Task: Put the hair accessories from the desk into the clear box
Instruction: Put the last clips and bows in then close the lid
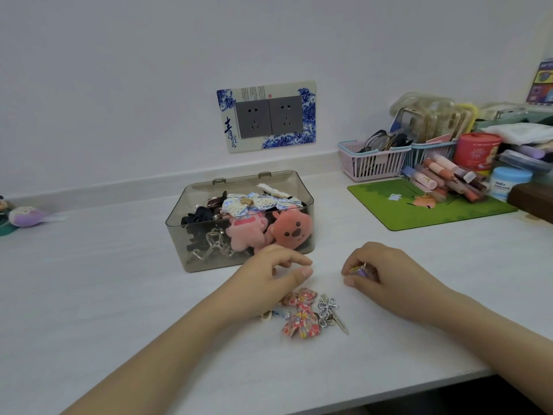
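Observation:
The clear box stands on the white desk with its lid down, holding plush clips, claw clips and bows. In front of it lie a floral fabric bow, a silver bow clip and a small blue and cream clip. My left hand hovers just above these, between them and the box, fingers loosely apart, holding nothing. My right hand rests on the desk to the right, closed around a small purple and yellow hair clip.
A green mouse mat lies at the right, with lip products, a pink basket, a red tin and a blue jar behind it. A purple plush toy sits far left. A double wall socket is above the box.

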